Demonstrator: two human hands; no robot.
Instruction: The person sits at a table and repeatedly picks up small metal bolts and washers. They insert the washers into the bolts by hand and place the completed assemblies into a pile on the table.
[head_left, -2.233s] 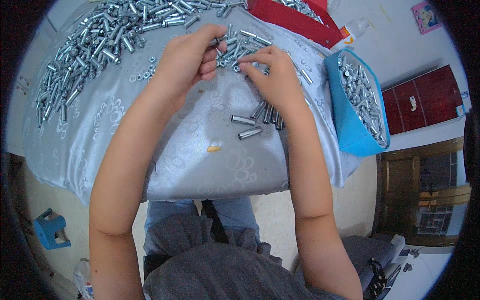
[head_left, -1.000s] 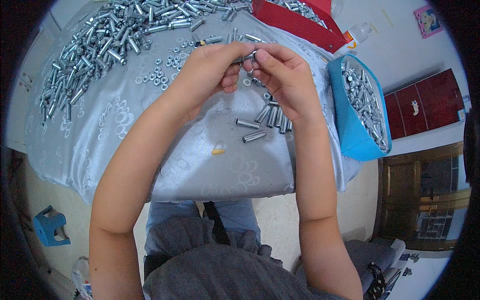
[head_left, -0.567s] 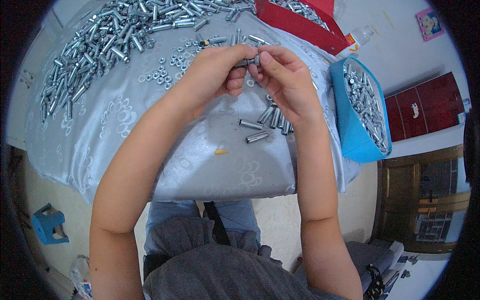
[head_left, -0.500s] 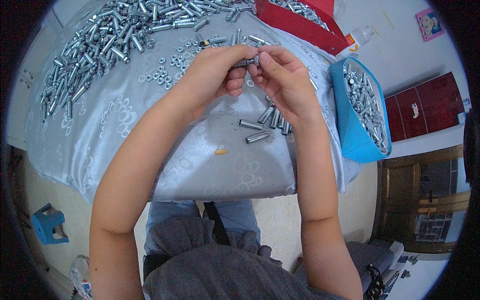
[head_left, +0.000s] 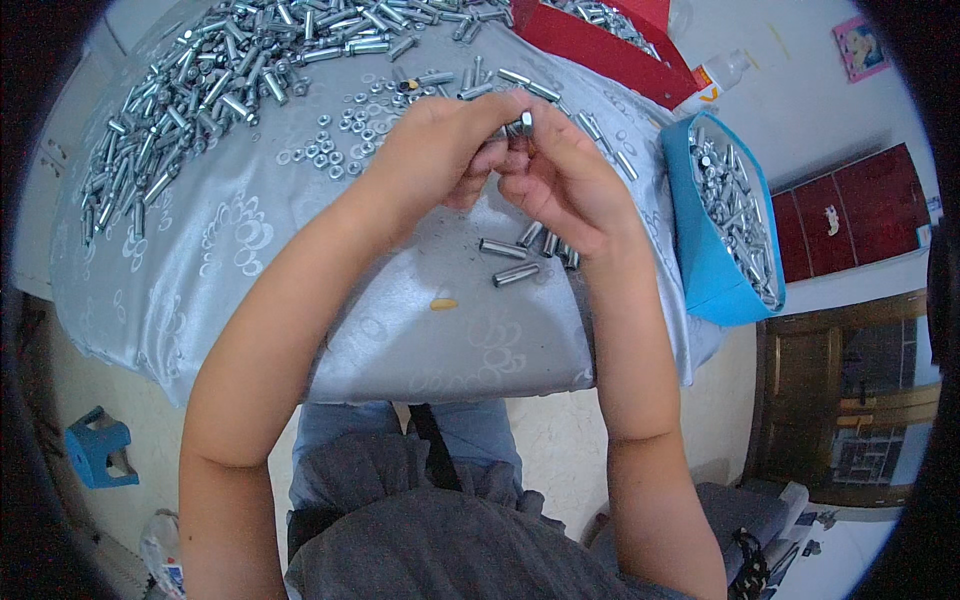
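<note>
Above the middle of the table, my two hands meet around one shiny metal expansion bolt (head_left: pixel 525 123). My left hand (head_left: pixel 435 150) pinches it from the left, thumb and fingers closed. My right hand (head_left: pixel 578 180) has thumb and fingers closed at the end with the hex nut. Most of the bolt's shank is hidden by the fingers. Under my right wrist lie several metal sleeves (head_left: pixel 516 275). Loose hex nuts (head_left: pixel 325 148) and flat washers are scattered beyond my left forearm. More bolts (head_left: pixel 528 85) lie just past my hands.
A large heap of expansion bolts (head_left: pixel 215 85) covers the far left of the table. A red box (head_left: pixel 600 48) of metal parts stands at the back. At the right edge sits a blue bin (head_left: pixel 725 296) full of bolts. A small yellow piece (head_left: pixel 443 304) lies on the silvery tablecloth (head_left: pixel 240 235).
Both hands have drawn closer together around the bolt, and its nut end has shifted slightly right. My right fingers now cover more of it. The surrounding parts look unmoved.
</note>
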